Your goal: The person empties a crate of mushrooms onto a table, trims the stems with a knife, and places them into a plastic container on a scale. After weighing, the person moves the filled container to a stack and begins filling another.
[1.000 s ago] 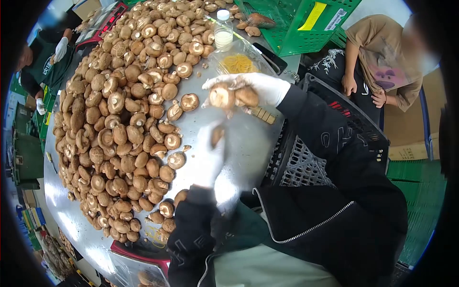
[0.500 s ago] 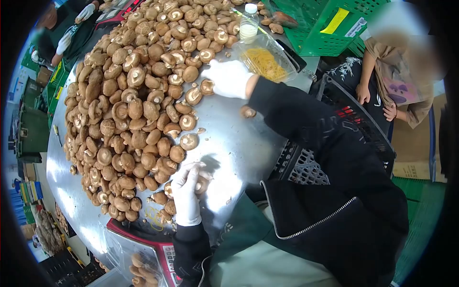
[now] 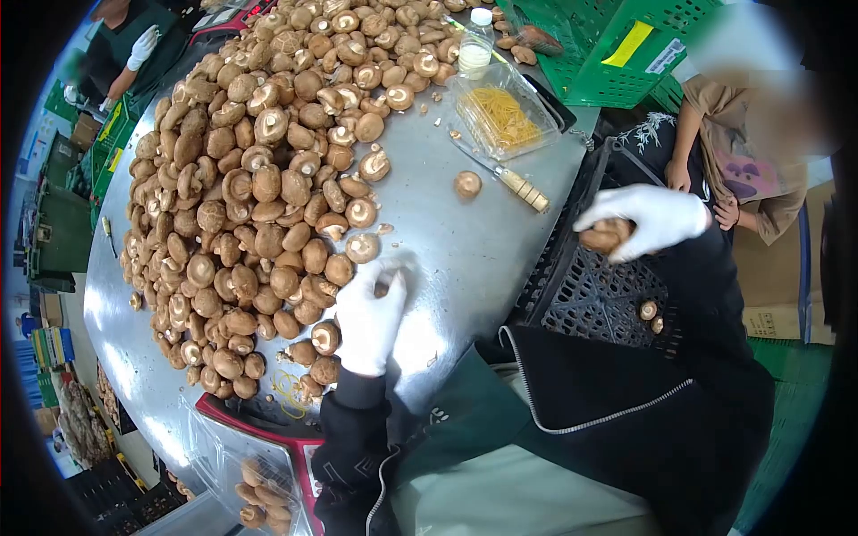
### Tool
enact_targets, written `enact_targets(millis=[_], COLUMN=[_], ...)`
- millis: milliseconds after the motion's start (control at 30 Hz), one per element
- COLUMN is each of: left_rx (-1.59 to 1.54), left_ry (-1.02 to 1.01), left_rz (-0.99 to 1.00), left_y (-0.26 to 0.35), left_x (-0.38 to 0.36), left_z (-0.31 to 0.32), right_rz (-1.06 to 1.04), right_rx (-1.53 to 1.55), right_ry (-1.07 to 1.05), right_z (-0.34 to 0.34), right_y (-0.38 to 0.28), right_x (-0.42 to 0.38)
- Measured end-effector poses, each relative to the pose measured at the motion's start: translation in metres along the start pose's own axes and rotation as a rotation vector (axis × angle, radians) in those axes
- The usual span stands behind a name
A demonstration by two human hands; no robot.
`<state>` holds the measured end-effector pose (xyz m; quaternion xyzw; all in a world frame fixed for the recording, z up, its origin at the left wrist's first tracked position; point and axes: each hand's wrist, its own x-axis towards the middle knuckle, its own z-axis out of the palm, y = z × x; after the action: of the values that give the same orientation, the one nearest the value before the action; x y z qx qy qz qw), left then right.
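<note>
My right hand (image 3: 651,217), in a white glove, is closed around a brown shiitake mushroom (image 3: 606,236) above the black crate (image 3: 585,290) at the table's right edge. My left hand (image 3: 366,322), also gloved, is closed at the near edge of the mushroom pile (image 3: 241,205). A bit of brown cap shows between its fingers; most of that mushroom is hidden. One loose shiitake (image 3: 467,184) sits apart on the metal table (image 3: 447,241). Nearby lies a knife (image 3: 518,188) with a wooden handle. A few small mushrooms (image 3: 649,310) are inside the crate.
A clear plastic box (image 3: 505,121) of yellow rubber bands and a bottle (image 3: 475,43) stand at the back right, by a green crate (image 3: 617,54). A red scale (image 3: 259,424) bears packed mushrooms at the front left. A person (image 3: 751,143) is at right, another at upper left.
My right hand has moved from the pile's edge to over the black crate with a mushroom, uncovering the knife. My left hand has shifted up and slightly right along the pile.
</note>
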<state>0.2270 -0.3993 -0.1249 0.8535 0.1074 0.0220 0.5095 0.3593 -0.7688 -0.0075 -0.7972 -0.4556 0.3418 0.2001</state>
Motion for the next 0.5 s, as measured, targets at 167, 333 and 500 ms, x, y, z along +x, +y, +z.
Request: enact_targets(millis=[167, 333, 500], left_rx=[0.66, 0.928, 0.661], left_ry=[0.229, 0.057, 0.164], left_rz=[0.313, 0.216, 0.297], left_y=[-0.006, -0.012, -0.012], left_x=[0.038, 0.03, -0.004], left_z=[0.011, 0.006, 0.001], right_rz=[-0.001, -0.189, -0.231], right_rx=[0.666, 0.884, 0.943], right_ry=[0.284, 0.188, 0.221], right_z=[0.044, 0.049, 0.064], right_y=[0.01, 0.004, 0.012], right_x=[-0.003, 0.075, 0.123])
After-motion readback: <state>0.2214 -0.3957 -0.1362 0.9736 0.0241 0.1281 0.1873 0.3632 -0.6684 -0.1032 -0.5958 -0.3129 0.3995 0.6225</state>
